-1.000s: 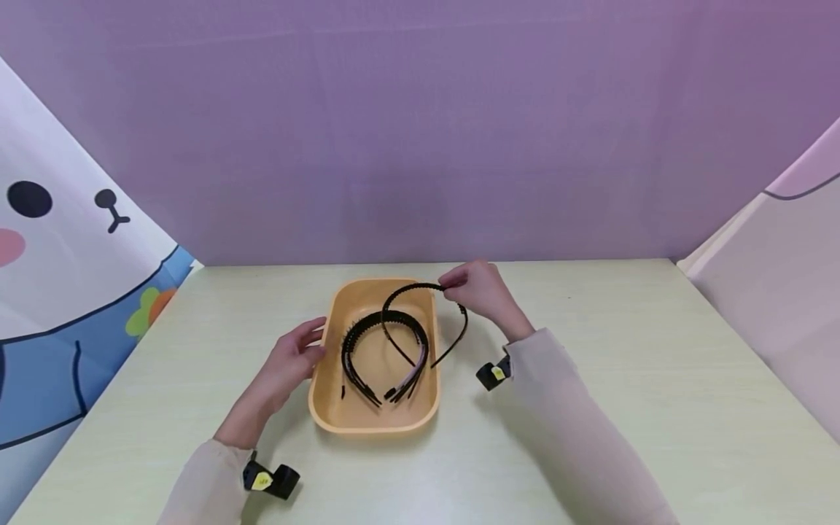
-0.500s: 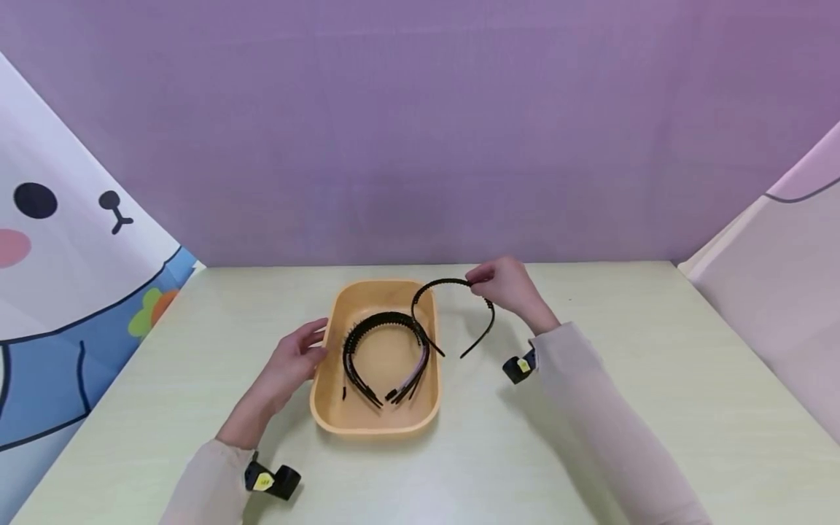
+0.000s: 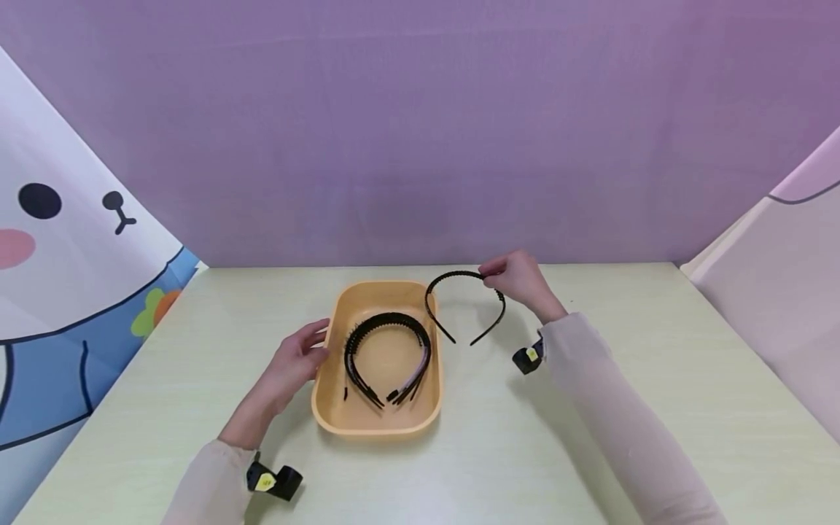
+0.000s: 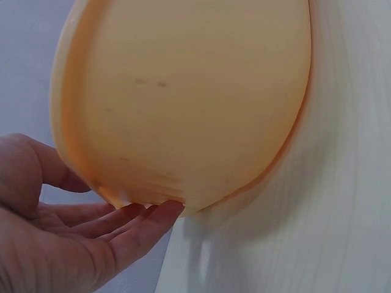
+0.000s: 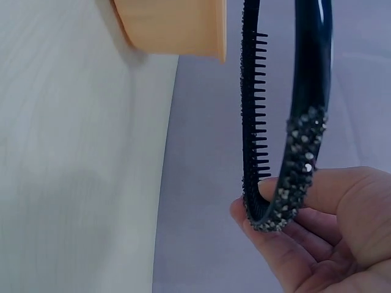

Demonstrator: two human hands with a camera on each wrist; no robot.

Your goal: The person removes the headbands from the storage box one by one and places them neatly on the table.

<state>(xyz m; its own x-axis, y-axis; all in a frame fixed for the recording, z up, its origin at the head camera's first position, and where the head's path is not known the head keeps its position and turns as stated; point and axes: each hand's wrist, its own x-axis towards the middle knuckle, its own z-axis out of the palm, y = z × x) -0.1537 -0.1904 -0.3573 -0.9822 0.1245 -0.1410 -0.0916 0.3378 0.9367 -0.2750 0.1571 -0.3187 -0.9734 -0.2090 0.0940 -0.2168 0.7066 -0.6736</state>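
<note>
A black headband with small comb teeth and glittering stones hangs from my right hand, which pinches its top between thumb and fingers. Its two ends point down, just right of a yellow-orange plastic tray. Several more black headbands lie nested inside that tray, one with a light purple stretch along an arm. My left hand touches the tray's left outer side. In the left wrist view its fingertips rest against the tray wall, and no finger visibly reaches over the rim.
The tray stands on a pale wood-grain table. A small dark piece lies on the tray floor at the left. A purple cloth hangs behind the table, and printed cloths flank it on both sides.
My right hand has carried the headband right and slightly up, from over the tray to beyond its right rim. The left hand and the tray stay nearly in place.
</note>
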